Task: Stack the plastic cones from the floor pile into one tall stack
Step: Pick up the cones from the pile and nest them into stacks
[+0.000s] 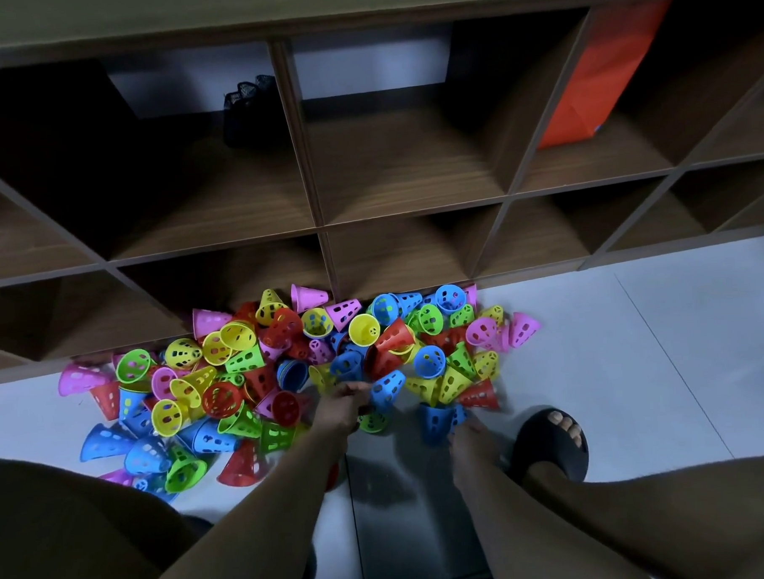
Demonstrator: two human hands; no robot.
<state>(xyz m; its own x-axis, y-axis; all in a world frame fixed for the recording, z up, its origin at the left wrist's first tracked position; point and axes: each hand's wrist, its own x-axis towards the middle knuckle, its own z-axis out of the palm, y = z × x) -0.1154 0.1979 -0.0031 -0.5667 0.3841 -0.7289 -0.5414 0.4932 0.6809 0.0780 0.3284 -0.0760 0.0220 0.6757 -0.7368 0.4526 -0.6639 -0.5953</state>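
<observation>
Left hand [343, 400] and right hand [467, 436] at a pile [287, 368] of coloured plastic cones on the floor [636, 344].
The pile lies against the foot of a wooden shelf unit [320, 222]; the left hand is at its near edge, grip too blurred to tell; the right hand touches an upright blue cone [434, 422] just beside the pile, grip unclear.

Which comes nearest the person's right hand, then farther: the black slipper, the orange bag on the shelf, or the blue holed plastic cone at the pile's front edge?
1. Blue holed plastic cone, at the right hand's fingertips.
2. Black slipper, on the floor to its right.
3. Orange bag, in an upper-right shelf cubby.
</observation>
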